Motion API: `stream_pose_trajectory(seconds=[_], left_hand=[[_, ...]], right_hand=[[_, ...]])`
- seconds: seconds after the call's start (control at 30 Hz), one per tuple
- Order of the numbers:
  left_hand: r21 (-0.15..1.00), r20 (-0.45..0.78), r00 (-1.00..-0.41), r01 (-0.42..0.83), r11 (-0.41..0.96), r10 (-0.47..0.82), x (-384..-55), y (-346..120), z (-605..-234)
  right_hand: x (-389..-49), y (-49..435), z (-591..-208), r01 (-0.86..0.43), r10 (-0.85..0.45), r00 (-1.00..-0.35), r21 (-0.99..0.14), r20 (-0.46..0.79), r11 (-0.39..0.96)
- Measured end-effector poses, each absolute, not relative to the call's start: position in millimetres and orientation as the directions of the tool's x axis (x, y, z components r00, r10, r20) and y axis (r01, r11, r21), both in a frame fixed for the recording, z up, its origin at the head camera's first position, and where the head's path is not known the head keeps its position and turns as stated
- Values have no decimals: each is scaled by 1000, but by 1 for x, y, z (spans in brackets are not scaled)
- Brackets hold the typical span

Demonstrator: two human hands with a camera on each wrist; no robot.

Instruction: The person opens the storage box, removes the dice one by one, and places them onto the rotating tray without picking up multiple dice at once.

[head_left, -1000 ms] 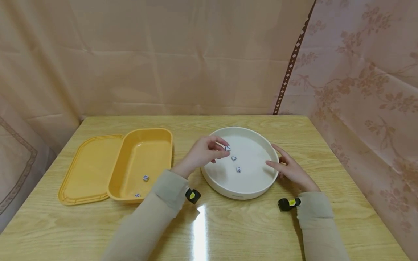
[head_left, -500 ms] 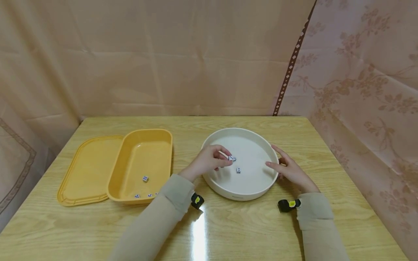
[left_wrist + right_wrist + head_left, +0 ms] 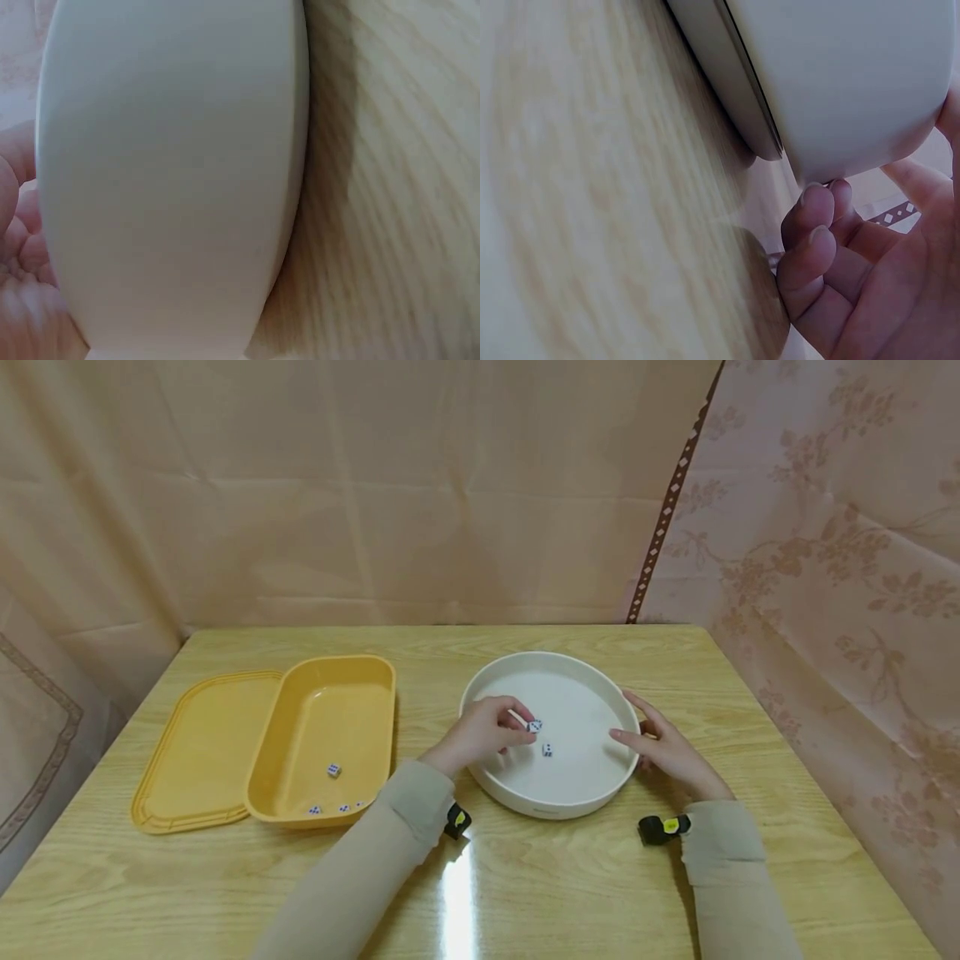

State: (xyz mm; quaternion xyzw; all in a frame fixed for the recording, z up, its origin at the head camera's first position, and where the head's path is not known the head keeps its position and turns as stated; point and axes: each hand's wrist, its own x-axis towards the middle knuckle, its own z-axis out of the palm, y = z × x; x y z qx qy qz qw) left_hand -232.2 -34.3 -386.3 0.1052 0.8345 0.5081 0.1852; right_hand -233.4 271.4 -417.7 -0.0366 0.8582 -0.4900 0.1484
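In the head view my left hand [image 3: 491, 731] reaches over the rim of a round white tray [image 3: 585, 693]. Its thumb and forefinger pinch a white die [image 3: 534, 727] low over the tray floor. Whether a second die sits against that one is hard to tell. Just nearer to me, another die [image 3: 547, 750] lies loose on the tray. My right hand [image 3: 671, 752] grips the tray's right side, thumb over the rim and fingers outside. The right wrist view shows curled fingers [image 3: 810, 262] at the tray's wall [image 3: 855, 90]; in the left wrist view the tray wall [image 3: 172, 172] hides most of my left hand.
Left of the tray stands a deep yellow box [image 3: 322, 710] with several dice [image 3: 333, 770] near its front end. Its flat yellow lid [image 3: 206, 752] lies beside it, partly beneath the box. Curtains [image 3: 420, 502] hang behind the wooden table [image 3: 570, 885].
My left hand has moved slightly right and toward me, bringing its die down to where another die lay. More dice in the yellow box show past my sleeve. The right hand keeps its place.
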Motion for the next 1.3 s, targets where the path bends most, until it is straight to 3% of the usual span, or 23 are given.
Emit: stream_pose_trajectory(seconds=[1.03,1.3], left_hand=[[813,-184,-886,107,572,427,-227,-30,-388],[820,-201,-892,73,568,405,-228,-31,-390]], right_hand=[[-234,272,-418,97,-203,-953,-863,-223,495],[-233,271,-418,113,-196,-951,-862,-237,495]])
